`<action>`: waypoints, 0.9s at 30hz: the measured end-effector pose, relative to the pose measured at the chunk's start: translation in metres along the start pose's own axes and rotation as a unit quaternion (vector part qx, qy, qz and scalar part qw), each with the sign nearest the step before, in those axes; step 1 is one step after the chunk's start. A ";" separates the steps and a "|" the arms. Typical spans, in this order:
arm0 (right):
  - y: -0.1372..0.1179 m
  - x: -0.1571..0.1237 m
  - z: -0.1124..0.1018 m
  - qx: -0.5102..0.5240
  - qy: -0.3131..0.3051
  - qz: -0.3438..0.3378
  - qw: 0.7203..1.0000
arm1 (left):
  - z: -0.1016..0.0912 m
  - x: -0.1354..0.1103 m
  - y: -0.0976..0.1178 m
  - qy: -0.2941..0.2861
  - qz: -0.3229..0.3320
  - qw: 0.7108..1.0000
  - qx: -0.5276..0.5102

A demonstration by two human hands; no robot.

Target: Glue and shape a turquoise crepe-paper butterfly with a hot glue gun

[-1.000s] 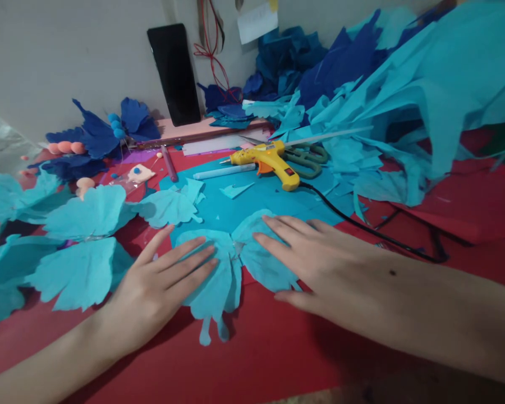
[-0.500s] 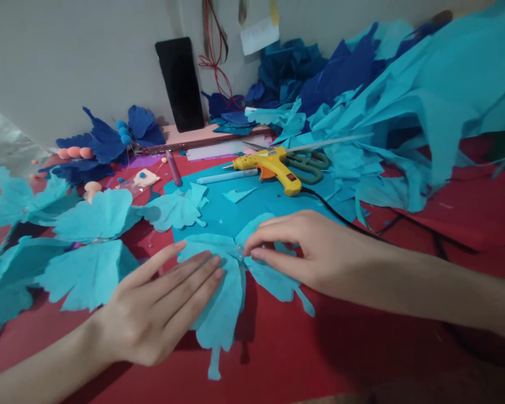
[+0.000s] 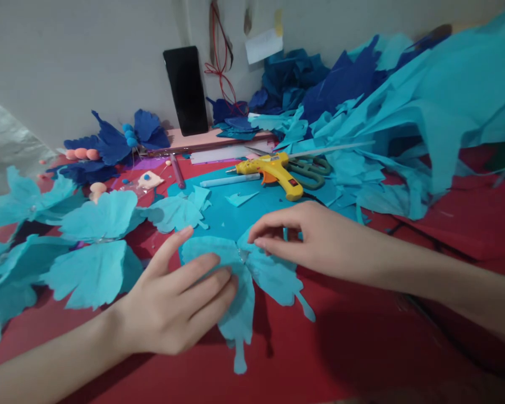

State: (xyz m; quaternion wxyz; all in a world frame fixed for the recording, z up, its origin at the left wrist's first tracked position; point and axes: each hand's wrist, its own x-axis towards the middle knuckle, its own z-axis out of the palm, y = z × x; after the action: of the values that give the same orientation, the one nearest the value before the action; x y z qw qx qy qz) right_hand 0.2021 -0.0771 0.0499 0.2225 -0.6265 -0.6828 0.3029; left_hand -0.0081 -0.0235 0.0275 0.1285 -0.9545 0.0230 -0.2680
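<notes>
A light blue paper butterfly lies on the red table in front of me. My left hand rests flat on its left wing, fingers stretched out together. My right hand hovers over the upper right wing with fingers bent, thumb and fingertips pinching the paper near the butterfly's glued middle. The lower wing tails stick out below my left hand.
A yellow glue gun and green scissors lie behind, with a white glue stick. Finished light blue butterflies lie left, dark blue ones behind. A heap of blue crepe paper fills the right. A black phone leans on the wall.
My right hand went from lying flat on the right wing to a pinch at the butterfly's middle. The wing has lifted slightly. The left hand stays pressed on the left wing.
</notes>
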 end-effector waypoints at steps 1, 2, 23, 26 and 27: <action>0.001 0.001 -0.001 -0.003 0.001 0.000 1.000 | 0.000 -0.003 0.000 -0.002 0.009 1.000 0.006; 0.002 0.002 -0.001 -0.008 0.007 -0.001 1.000 | -0.001 -0.006 -0.001 -0.011 0.021 1.000 0.017; -0.014 0.099 0.025 0.055 -0.078 0.063 0.993 | -0.002 -0.028 -0.002 -0.012 -0.005 0.999 0.032; -0.015 0.100 0.028 0.075 -0.083 0.075 0.991 | -0.003 -0.026 -0.002 -0.018 -0.001 0.999 0.035; -0.015 0.099 0.028 0.085 -0.083 0.079 0.990 | -0.003 -0.026 -0.002 -0.020 -0.001 0.999 0.034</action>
State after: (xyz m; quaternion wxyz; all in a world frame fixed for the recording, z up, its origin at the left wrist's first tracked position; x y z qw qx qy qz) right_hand 0.1605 0.0171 0.0325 0.1927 -0.6303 -0.6190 0.4271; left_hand -0.0320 -0.0193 0.0168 0.1611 -0.9548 0.0105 -0.2495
